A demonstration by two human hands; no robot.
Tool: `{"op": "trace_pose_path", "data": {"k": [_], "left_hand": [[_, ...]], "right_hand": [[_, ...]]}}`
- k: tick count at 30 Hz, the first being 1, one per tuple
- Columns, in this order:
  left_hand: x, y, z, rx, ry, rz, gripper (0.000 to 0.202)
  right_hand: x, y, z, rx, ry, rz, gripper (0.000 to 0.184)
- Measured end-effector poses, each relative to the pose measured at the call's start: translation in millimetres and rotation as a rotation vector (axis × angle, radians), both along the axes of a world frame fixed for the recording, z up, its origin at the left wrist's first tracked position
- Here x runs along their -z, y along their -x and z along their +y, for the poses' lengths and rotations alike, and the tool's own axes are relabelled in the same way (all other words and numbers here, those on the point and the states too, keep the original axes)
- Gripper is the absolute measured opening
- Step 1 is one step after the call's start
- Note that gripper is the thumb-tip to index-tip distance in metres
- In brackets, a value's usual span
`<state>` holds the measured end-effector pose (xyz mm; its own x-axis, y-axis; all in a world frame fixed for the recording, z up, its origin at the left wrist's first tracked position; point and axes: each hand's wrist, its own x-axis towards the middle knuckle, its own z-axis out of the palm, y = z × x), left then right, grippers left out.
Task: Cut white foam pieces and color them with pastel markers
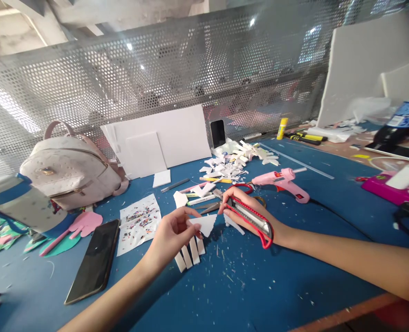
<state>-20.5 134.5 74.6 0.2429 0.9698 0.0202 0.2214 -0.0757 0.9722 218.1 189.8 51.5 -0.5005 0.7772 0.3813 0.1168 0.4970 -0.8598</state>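
Pinching a white piece [206,225] between thumb and fingers, the left hand [176,229] holds it above the blue tabletop [225,295], while the right hand [248,199] is wrapped round a red utility knife [251,216] at that piece's three o'clock. Around the piece, white strips [194,251] lie at seven o'clock, scissors [209,208] at twelve, heaped scraps [230,161] at one, a pink glue gun [287,182] at two
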Motion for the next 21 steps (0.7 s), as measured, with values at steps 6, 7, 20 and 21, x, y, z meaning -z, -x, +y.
{"op": "trace_pose_path", "data": {"k": [6, 7, 20, 21], "left_hand": [[1.6, 0.2, -0.3, 0.003, 0.009, 0.003, 0.033], [1.8, -0.2, -0.8, 0.004, 0.011, 0.002, 0.033], [8.3, -12.1, -18.2, 0.042, -0.088, 0.146, 0.021], [9.1, -10.9, -18.2, 0.039, -0.126, 0.178, 0.020]], "right_hand": [[6.7, -0.1, 1.9, 0.002, -0.031, 0.021, 0.011], [6.8, -0.1, 1.0, -0.006, -0.028, 0.021, 0.012], [9.0, -2.3, -11.0, -0.132, 0.009, -0.050, 0.021], [8.5, -2.1, -11.3, -0.130, 0.012, -0.049, 0.020]]}}
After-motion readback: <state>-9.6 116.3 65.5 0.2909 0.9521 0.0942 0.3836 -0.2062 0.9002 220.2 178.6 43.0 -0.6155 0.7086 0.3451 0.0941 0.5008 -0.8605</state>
